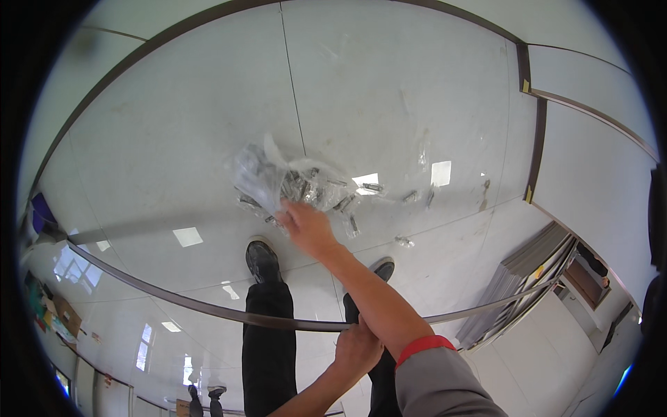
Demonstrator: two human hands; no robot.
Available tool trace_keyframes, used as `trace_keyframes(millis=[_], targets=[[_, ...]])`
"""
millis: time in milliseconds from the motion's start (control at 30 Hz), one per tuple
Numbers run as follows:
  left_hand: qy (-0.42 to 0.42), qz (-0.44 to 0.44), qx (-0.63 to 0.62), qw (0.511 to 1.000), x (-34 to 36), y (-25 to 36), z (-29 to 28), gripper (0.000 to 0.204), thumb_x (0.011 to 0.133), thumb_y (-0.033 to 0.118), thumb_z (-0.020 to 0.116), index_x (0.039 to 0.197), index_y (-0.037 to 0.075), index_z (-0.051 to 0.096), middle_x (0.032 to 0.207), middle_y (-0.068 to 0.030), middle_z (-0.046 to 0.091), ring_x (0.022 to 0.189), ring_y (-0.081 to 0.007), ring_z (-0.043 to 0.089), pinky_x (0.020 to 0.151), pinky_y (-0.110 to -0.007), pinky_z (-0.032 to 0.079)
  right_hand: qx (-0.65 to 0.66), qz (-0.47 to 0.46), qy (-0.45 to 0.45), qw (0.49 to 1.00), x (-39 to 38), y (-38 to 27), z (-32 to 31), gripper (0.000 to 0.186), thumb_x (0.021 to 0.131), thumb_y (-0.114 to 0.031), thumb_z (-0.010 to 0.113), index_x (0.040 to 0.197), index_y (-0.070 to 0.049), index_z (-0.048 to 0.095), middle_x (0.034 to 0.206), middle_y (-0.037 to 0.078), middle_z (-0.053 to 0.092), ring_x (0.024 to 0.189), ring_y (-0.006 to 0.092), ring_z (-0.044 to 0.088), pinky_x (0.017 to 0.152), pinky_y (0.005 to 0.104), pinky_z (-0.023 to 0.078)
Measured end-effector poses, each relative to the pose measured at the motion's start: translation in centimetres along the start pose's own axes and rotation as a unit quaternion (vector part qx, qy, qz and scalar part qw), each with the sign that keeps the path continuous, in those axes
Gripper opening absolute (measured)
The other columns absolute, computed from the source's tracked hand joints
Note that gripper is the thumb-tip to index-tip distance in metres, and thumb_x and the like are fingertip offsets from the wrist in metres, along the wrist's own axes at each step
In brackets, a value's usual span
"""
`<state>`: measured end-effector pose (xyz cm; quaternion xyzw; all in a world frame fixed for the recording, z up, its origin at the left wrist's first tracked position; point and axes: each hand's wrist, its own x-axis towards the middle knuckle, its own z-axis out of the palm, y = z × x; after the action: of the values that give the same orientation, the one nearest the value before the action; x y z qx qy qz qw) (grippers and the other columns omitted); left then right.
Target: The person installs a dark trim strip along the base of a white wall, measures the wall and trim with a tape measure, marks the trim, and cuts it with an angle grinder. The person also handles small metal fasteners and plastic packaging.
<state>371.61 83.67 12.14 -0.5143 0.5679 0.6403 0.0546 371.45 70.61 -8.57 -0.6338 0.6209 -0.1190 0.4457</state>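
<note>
Reaching across the glass table [174, 125], your right hand [309, 226] pinches a clear bag [260, 177] among scattered small packets [347, 201]; your left hand [358, 347] grips the table's edge.

Pretty bright here, ceiling lights glaring off the glossy floor [389, 90] around my shoes, edges bent and black, my right hand [309, 228] slightly blurred.

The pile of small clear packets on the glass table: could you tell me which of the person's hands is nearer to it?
The right hand is nearer: it reaches out and touches the pile of small clear packets. The left hand rests back at the glass table's near edge, well away from it.
</note>
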Motion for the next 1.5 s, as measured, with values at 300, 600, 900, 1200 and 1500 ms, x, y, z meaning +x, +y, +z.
trace_keyframes(millis=[300,600,900,1200,1500], targets=[[-0.066,-0.027,0.055,0.996,0.1,0.6,0.4,0.042,0.08,0.026,0.074,0.108,0.001,0.054,0.101,-0.0189,0.056,0.073,-0.0323,0.068,0.06,-0.043,0.057,-0.03,0.149,0.195,0.969,0.1,11.2,-6.5,0.016,0.094,-0.019,0.063,0.102,-0.005,0.068,0.094,0.015,0.07,0.083,0.0352,0.067,0.074,0.0426,0.053],[-0.032,-0.022,0.052,0.998,0.4,0.7,0.4,0.033,0.079,0.022,0.072,0.101,0.003,0.056,0.099,-0.017,0.057,0.073,-0.0301,0.068,0.06,-0.042,0.056,0.023,0.045,0.061,0.997,0.7,5.5,-2.9,0.017,0.094,-0.019,0.062,0.106,-0.008,0.065,0.104,0.014,0.068,0.096,0.0368,0.065,0.08,0.0458,0.053],[-0.073,-0.025,0.091,0.993,0.3,0.0,1.0,0.042,0.077,0.024,0.076,0.106,0.002,0.056,0.11,-0.0215,0.06,0.07,-0.028,0.068,0.06,-0.038,0.056,-0.163,0.354,0.31,0.867,-4.8,30.0,-18.0,0.074,0.094,-0.045,0.064,0.142,0.006,0.041,0.132,0.032,0.054,0.121,0.0472,0.053,0.1,0.0506,0.046],[-0.092,-0.029,0.108,0.989,1.6,0.6,1.9,0.04,0.079,0.023,0.075,0.107,0.001,0.055,0.099,-0.0188,0.056,0.073,-0.0316,0.068,0.06,-0.04,0.056,-0.085,0.337,0.254,0.903,-4.5,25.0,-12.3,0.033,0.09,-0.02,0.067,0.11,0.002,0.052,0.11,0.023,0.057,0.101,0.0426,0.057,0.088,0.0502,0.047],[-0.105,-0.017,0.137,0.985,1.3,0.4,4.5,0.036,0.08,0.02,0.071,0.107,0.001,0.056,0.102,-0.0191,0.06,0.067,-0.028,0.067,0.059,-0.038,0.054,0.079,0.591,0.384,0.705,-21.4,38.0,-9.9,0.038,0.088,-0.021,0.072,0.095,0.011,0.054,0.084,0.02,0.065,0.068,0.0329,0.063,0.062,0.0446,0.049]])
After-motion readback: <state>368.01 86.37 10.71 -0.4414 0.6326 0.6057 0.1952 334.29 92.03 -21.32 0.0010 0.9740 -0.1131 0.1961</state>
